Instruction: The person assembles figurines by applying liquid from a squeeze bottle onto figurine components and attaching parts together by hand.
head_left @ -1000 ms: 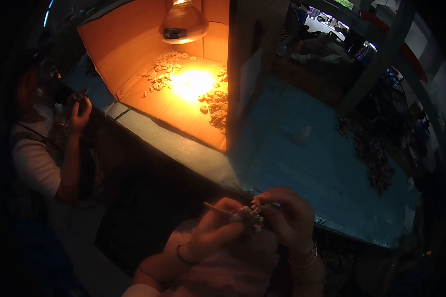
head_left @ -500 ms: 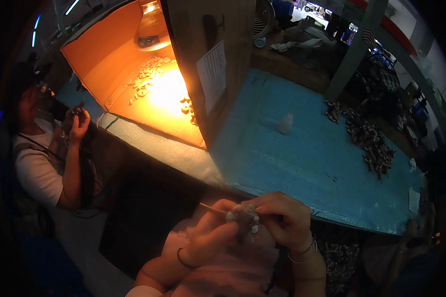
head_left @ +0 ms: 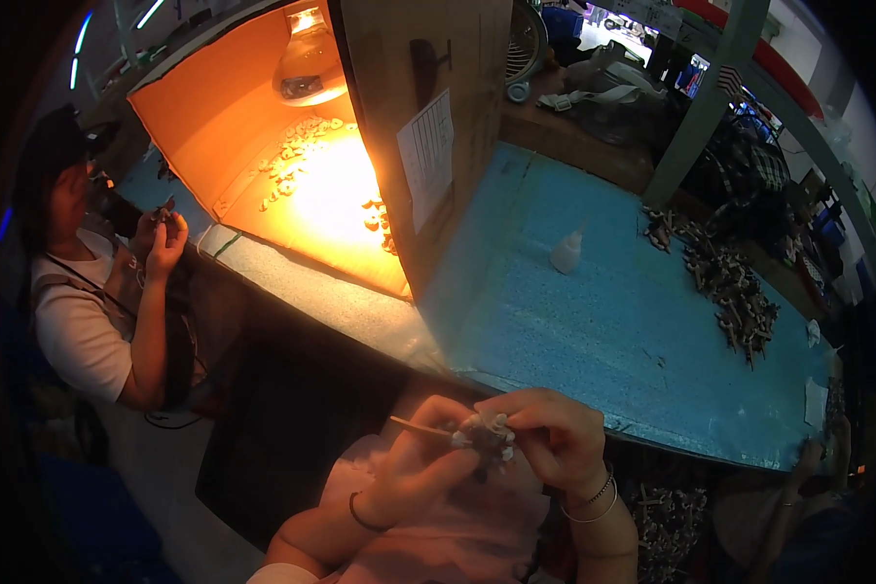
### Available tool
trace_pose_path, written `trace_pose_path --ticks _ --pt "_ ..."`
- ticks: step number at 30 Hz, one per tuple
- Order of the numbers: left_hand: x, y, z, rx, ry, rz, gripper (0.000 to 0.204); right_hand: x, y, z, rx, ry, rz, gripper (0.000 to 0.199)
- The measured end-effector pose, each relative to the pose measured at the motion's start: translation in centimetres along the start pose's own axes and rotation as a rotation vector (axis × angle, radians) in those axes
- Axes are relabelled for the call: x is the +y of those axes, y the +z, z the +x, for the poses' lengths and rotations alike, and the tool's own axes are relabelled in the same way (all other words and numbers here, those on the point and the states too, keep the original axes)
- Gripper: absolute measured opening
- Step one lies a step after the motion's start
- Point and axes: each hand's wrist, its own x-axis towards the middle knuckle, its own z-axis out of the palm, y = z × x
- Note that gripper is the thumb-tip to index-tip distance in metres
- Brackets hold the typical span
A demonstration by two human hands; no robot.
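My left hand [head_left: 411, 479] is closed around a small dark grey piece with whitish knobs [head_left: 487, 446], held above my lap at the near edge of the table. A thin, light brown stick [head_left: 416, 425] juts leftward from between the left fingers. From the other side, my right hand [head_left: 566, 440] pinches the top right of the same piece with thumb and forefinger. The fingers cover part of the piece, so its exact kind cannot be made out. Both hands are apart from the tabletop.
A blue tabletop [head_left: 545, 321] bears a small white squeeze bottle [head_left: 566, 253] and a pile of small brown-grey pieces [head_left: 730, 282]. An open cardboard box [head_left: 190, 127] with a lit bulb [head_left: 309, 73] holds several small pieces. A co-worker [head_left: 83, 331] sits at left, handling something small.
The piece has turned slightly between my fingers, and my right fingers sit a little lower. The whole view has shifted slightly, and the co-worker's head shows more.
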Motion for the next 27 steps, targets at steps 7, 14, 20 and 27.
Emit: trace_pose_path --ticks 7,14,20,27 --pt "-0.3 0.1 0.6 0.148 0.397 0.538 0.035 -2.3 0.7 0.5 0.077 -0.024 -0.416 0.025" --pt "-0.8 -0.1 0.6 0.178 0.472 0.783 0.039 -3.2 2.0 0.6 0.155 -0.130 -0.646 0.025" --pt "-1.2 -0.9 1.0 0.209 0.566 1.121 0.038 -2.6 2.3 0.6 0.178 0.039 -0.544 0.024" --pt "-1.3 -0.7 1.3 0.275 0.515 1.086 0.036 -2.3 3.4 0.5 0.161 0.079 -0.571 0.023"
